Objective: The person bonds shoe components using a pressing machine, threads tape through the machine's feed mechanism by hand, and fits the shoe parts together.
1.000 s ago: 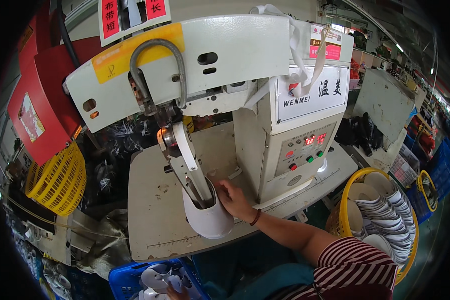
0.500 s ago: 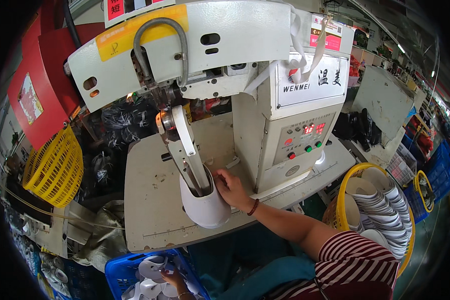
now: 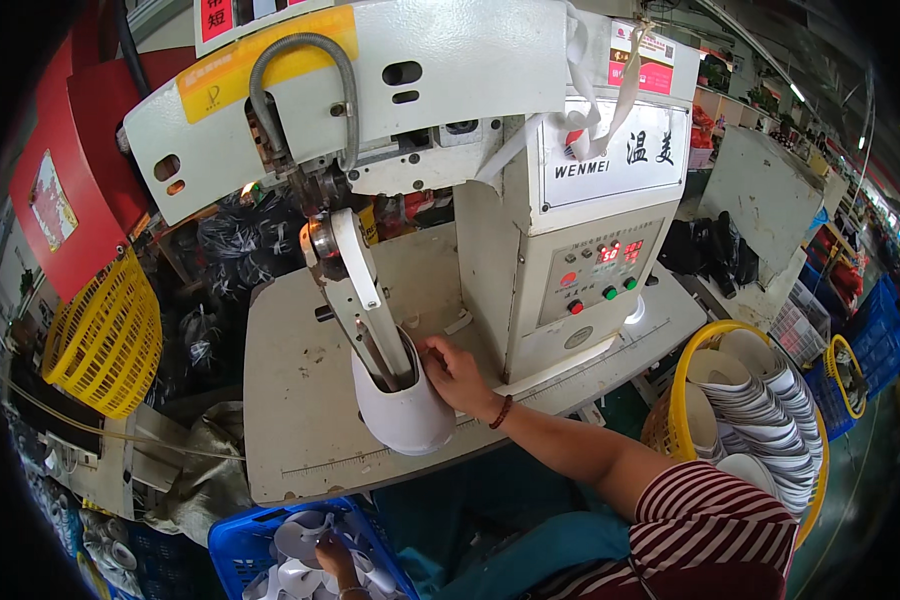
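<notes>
A white, rounded, hollow piece (image 3: 406, 418), looking like a shoe upper, sits around the lower end of the machine's slanting arm (image 3: 365, 290). My right hand (image 3: 457, 378) presses against its right side, fingers curled at the rim; the thumb is hidden. Down at the lower edge, my left hand (image 3: 336, 560) reaches into a blue basket (image 3: 232, 548) of loose white pieces. Its fingers are closed on a thin white piece (image 3: 296, 540), partly covered by the hand.
The white machine (image 3: 470, 60) overhangs the worktable (image 3: 300, 400); its control panel (image 3: 600, 270) is lit. A yellow basket (image 3: 682, 400) with stacked white pieces (image 3: 760, 400) stands at right. Another yellow basket (image 3: 105, 335) hangs at far left beside a red machine part (image 3: 80, 170).
My left hand has moved a little up and left in the blue basket. My right hand stays at the white upper. The whole view has shifted slightly.
</notes>
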Available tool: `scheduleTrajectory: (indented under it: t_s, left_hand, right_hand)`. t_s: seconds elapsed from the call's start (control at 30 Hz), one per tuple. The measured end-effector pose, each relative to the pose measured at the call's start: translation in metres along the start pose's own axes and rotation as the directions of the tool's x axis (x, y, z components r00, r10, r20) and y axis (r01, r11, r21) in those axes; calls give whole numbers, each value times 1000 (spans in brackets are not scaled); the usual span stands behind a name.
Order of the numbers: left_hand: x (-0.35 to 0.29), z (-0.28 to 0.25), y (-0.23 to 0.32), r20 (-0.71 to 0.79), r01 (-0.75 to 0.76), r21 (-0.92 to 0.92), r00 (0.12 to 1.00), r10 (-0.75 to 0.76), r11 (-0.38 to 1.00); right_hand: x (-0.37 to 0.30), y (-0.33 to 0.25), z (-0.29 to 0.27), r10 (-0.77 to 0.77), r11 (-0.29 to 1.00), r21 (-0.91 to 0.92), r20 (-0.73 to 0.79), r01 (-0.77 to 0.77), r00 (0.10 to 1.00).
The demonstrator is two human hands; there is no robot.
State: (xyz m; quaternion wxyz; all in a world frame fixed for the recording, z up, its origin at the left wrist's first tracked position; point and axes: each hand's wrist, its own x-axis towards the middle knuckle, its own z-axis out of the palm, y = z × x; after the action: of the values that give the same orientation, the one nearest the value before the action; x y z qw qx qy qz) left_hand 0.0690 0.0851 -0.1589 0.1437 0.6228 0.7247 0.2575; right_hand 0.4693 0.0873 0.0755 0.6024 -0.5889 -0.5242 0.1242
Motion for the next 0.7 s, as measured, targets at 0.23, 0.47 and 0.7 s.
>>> scheduleTrajectory:
  t_s: [0.23,0.47,0.7]
  left_hand:
    - [-91,-59,-14,69,-80,-292,992,104,953]
    - [-107,-89,87,-223,-390,-276,915,336,879]
    - [-134,-128,117,-138,-221,-380,974,181,898]
  right_hand:
    - [-12,5,12,-90,996,-4,-25,89,996]
    - [8,40,-11,-98,973,198,-117,120,988]
    - [-5,17,5,-119,947,295,-51,129,992]
